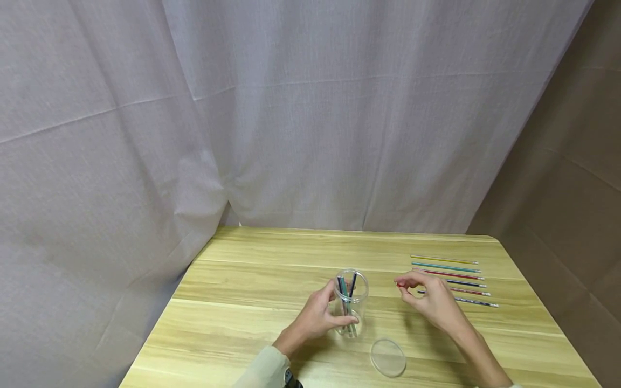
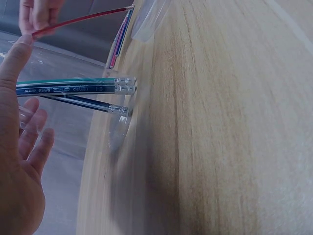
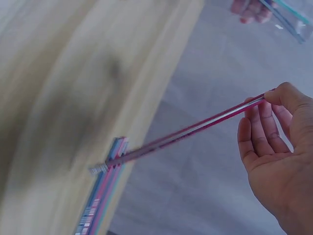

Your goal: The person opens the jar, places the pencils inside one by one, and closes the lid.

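Observation:
My left hand [image 1: 314,317] holds a clear plastic jar [image 1: 363,297] from its left side, fingers and thumb curved round the wall. Inside lean a teal pencil [image 2: 73,81] and two dark blue pencils, eraser ends down. To the right of the jar, my right hand [image 1: 433,303] pinches a red pencil [image 3: 195,128] by its tip between thumb and fingertips. That pencil slants down, its eraser end over the row of pencils in the right wrist view. Whether that end touches anything is unclear.
Several pencils lie in a row at the table's right, among them a yellow pencil [image 1: 443,259], a teal pencil [image 1: 446,267] and a dark patterned pencil [image 1: 477,303]. A round clear lid [image 1: 388,358] lies in front of the jar. Grey curtains [image 1: 310,134] hang behind the table [image 1: 233,323].

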